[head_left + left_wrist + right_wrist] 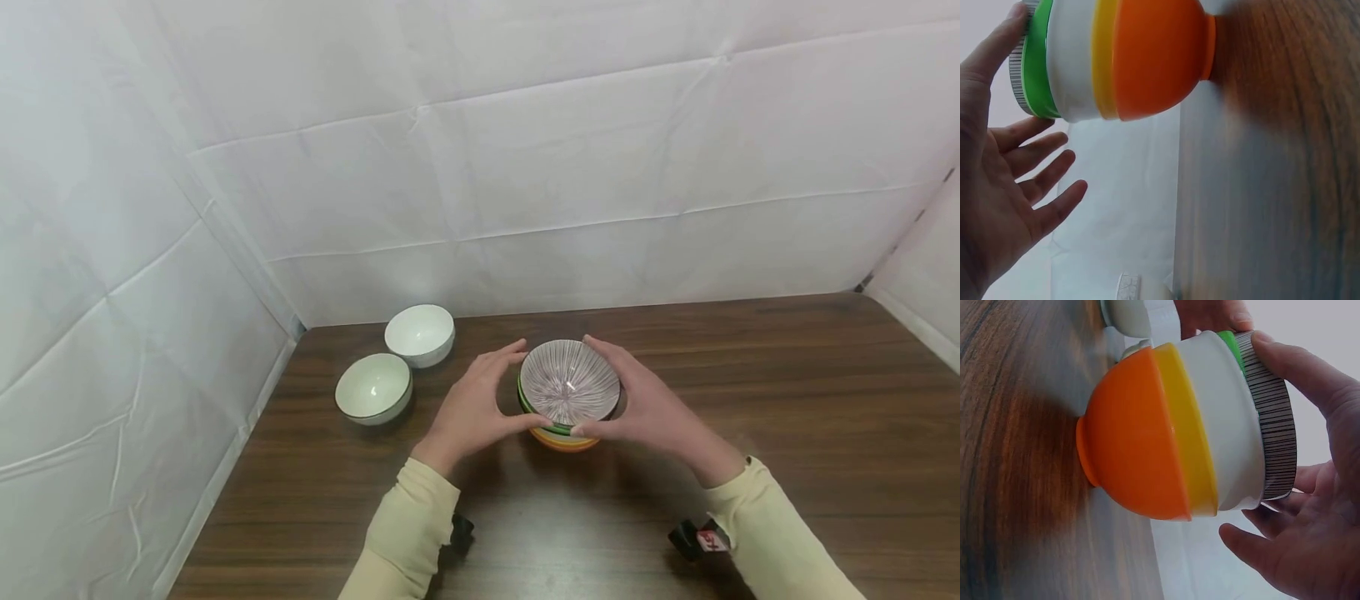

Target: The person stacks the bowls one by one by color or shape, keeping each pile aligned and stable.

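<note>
A stack of several nested bowls stands upright on the table. On top is a bowl with dark radiating stripes (570, 379); beneath it show a green bowl (1036, 62), a white bowl (1225, 425), a yellow one (1188, 425) and an orange bowl (1129, 434) with its foot on the wood. My left hand (477, 404) curves round the stack's left side, its thumb at the near rim and index finger towards the back. From the right, my right hand (651, 408) holds the striped bowl between thumb and fingers. Both thumbs come close together at the front.
Two pale bowls stand to the left: one with a dark rim (373, 387), and a white one (422, 335) behind it. The dark wooden table (787, 417) meets white sheet walls (562, 167) at the back and sides.
</note>
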Motion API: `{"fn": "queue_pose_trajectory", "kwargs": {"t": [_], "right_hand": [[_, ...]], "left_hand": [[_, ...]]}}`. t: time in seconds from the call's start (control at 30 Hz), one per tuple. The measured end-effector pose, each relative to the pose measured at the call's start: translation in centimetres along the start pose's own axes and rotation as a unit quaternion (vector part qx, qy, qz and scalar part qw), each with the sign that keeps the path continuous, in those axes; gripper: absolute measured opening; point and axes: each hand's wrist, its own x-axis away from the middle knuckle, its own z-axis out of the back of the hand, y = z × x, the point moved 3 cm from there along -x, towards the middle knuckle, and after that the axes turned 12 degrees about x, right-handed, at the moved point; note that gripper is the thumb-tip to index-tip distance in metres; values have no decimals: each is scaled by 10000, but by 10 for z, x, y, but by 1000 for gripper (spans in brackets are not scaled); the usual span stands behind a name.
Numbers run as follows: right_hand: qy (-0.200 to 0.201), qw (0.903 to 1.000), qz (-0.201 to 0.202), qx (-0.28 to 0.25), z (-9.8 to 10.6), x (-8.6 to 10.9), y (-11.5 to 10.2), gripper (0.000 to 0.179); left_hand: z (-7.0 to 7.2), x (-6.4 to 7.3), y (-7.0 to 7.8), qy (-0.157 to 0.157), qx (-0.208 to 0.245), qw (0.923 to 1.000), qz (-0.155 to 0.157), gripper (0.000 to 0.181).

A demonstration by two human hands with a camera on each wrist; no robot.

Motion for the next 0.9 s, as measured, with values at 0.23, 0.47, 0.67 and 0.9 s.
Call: {"fn": "queue_pose_trajectory", "kwargs": {"t": [0.23, 0.47, 0.67, 0.9], "right_hand": [[-119, 9998, 4, -128, -1, 1, 1, 116], [-432, 9978, -17, -511, -1, 2, 7, 119], [-613, 9959, -24, -663, 2, 3, 11, 115], [-696, 9928, 49, -973, 2, 3, 14, 112]], "left_hand": [[2, 0, 1, -172, -193, 9996, 140, 90], [3, 1, 2, -319, -450, 9985, 55, 96], [3, 1, 2, -303, -627, 9976, 18, 96], [2, 1, 2, -296, -696, 9971, 46, 96]]}}
